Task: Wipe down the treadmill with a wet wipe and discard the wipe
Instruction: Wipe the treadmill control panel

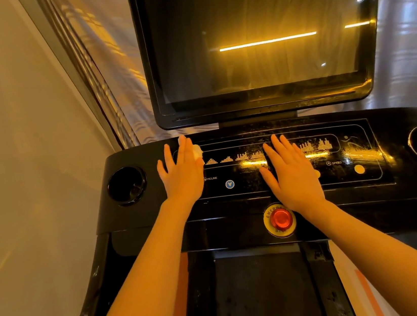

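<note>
Two labels, INCLINE and SPEED, on my treadmill's glossy black console (281, 196), my left hand (181, 173) flat, fingers straight, pressing a white crumpled wipe (197, 152), my right hand (293, 173) flat, holding nothing.

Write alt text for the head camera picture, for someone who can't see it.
Two bare hands lie flat on a black treadmill console: the left hand presses a white wipe near the left cup holder, and the right hand rests on the middle of the button panel. A dark screen stands above, and a red emergency stop button sits below.
</note>
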{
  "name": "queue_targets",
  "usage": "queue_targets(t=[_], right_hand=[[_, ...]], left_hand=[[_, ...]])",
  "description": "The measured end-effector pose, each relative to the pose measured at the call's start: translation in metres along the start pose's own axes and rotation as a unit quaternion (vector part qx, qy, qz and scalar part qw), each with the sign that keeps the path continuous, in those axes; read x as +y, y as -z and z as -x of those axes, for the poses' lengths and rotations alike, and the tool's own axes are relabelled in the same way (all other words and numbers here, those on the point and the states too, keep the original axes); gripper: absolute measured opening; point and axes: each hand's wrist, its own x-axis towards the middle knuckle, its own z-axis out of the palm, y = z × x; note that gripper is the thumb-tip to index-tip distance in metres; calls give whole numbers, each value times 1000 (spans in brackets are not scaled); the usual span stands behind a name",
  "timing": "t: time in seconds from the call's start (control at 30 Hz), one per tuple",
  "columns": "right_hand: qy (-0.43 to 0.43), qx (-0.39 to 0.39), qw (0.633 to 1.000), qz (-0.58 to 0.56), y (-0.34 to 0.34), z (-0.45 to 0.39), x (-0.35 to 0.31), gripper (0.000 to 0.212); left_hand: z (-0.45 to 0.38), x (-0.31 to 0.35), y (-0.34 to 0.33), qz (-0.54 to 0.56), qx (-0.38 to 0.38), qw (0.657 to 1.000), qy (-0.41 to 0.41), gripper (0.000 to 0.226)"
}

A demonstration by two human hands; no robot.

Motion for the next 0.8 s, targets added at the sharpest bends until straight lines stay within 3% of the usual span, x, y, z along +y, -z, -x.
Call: queue_targets(t=[0.13, 0.2, 0.37, 0.43, 0.5, 0.67, 0.8], right_hand=[[-1, -8, 1000, 12, 0, 0, 0, 62], [-1, -9, 1000, 15, 0, 0, 0, 63], [-1, -6, 1000, 16, -1, -1, 1, 66], [-2, -4, 1000, 15, -2, 0, 0, 67], [-4, -2, 1000, 12, -2, 0, -1, 67], [-3, -5, 1000, 11, -1, 0, 0, 64], [-3, -1, 1000, 8, -1, 1, -1, 64]], left_hand=[[21, 17, -12, -89, -17, 986, -136, 75], [22, 10, -12, -122, -13, 980, -156, 76], [-4, -31, 10, -30, 17, 999, 30, 62], [-11, -35, 13, -27, 15, 997, 64, 60], [-11, -24, 11, -10, 10, 999, 50, 61], [3, -1, -2, -34, -12, 996, -79, 66], [2, -29, 0, -39, 8, 999, -6, 64]])
